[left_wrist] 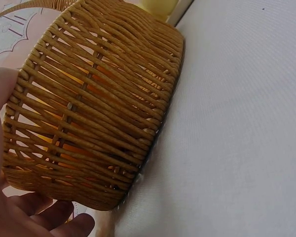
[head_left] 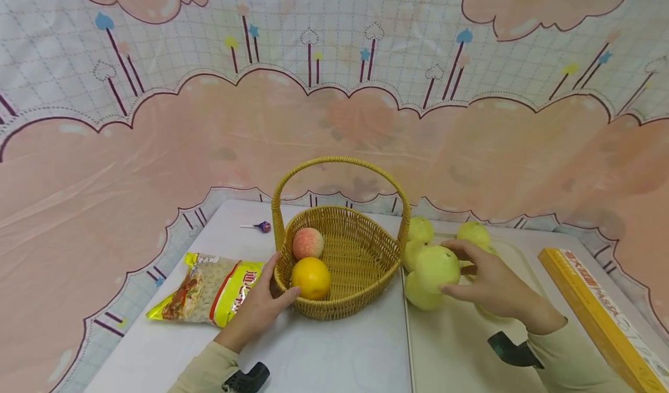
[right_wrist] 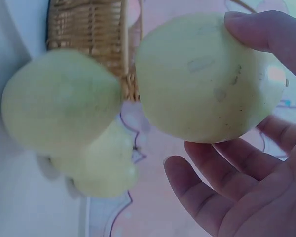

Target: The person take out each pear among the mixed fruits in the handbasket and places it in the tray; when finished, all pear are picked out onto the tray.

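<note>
My left hand [head_left: 263, 306] holds the left side of a woven wicker basket [head_left: 334, 310]. Its thumb lies at the rim, with the fingers around the outer wall, as the left wrist view shows. Inside the basket, a pink peach [head_left: 308, 244] sits behind an orange [head_left: 311, 278]. To the right of the basket, my right hand [head_left: 488, 282] grips a round pale green fruit [head_left: 438, 269] between thumb and fingers. In the right wrist view this fruit [right_wrist: 207, 79] is apart from another pale green fruit [right_wrist: 59, 103] beside it.
Several more pale green fruits [head_left: 473, 234] lie on a beige tray [head_left: 455, 346]. A long yellow box [head_left: 596, 317] lies at the far right. Left of the basket are a yellow food packet [head_left: 195, 288] and a lollipop [head_left: 265, 227]. A patterned cloth [head_left: 292, 120] hangs behind the table.
</note>
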`<control>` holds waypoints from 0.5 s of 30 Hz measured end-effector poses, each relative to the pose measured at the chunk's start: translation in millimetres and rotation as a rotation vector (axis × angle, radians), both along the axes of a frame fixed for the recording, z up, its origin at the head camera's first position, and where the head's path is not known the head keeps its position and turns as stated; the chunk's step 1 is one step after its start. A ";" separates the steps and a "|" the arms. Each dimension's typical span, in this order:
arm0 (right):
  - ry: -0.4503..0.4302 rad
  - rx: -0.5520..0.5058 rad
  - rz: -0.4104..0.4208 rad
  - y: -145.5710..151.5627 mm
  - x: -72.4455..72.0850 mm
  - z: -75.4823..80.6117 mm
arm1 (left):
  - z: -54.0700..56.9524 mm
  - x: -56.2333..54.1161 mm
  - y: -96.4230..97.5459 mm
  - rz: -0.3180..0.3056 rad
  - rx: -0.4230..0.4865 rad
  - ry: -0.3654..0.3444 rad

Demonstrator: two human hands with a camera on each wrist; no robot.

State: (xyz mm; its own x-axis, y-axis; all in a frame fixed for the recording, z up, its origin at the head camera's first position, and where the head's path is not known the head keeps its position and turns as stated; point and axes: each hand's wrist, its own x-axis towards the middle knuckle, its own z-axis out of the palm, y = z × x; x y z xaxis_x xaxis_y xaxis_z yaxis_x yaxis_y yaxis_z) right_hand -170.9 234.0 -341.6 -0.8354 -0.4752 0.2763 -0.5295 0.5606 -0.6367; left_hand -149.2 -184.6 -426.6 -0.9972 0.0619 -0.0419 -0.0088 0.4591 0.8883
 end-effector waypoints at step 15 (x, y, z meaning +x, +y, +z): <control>0.043 0.037 -0.119 39.7 -5.6 -10.3 | -0.3 -0.2 -0.9 0.003 -0.023 -0.002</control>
State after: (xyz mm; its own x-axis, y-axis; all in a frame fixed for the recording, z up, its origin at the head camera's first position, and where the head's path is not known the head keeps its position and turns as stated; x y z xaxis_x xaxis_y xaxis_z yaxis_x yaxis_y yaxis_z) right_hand -176.5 273.7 -351.8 -0.8742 -0.3840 0.2971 -0.4842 0.6438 -0.5925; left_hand -149.4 -185.4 -426.9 -0.9973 0.0574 -0.0450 -0.0120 0.4793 0.8776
